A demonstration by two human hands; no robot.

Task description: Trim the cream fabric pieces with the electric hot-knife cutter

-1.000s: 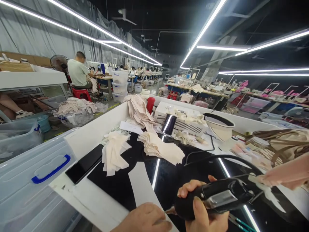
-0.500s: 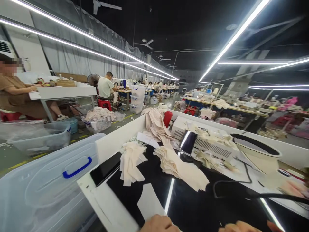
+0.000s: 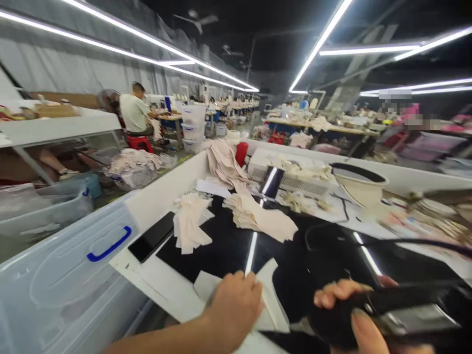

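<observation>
My left hand (image 3: pixel 236 305) is closed low in the middle of the head view, over white pieces (image 3: pixel 273 295) on the glossy black surface (image 3: pixel 291 265); whatever its fingers pinch is hidden. On the right, my right hand (image 3: pixel 354 309) wraps round a black handheld device (image 3: pixel 416 309) with a shiny metal plate, blurred, its cord running off to the right. A fanned stack of cream fabric pieces (image 3: pixel 258 216) lies beyond my left hand. To its left are smaller cream strips (image 3: pixel 191 221).
A dark phone (image 3: pixel 152 237) rests at the table's left edge, beside a clear bin (image 3: pixel 73 275) with a blue handle. Behind the fabric stand a white vented box (image 3: pixel 302 182) and a round cream container (image 3: pixel 359 184). A person (image 3: pixel 136 110) sits farther back.
The view has tilted down and turned. Both hands have come further into view, my right one now with the black device. Another white piece shows beside my left hand.
</observation>
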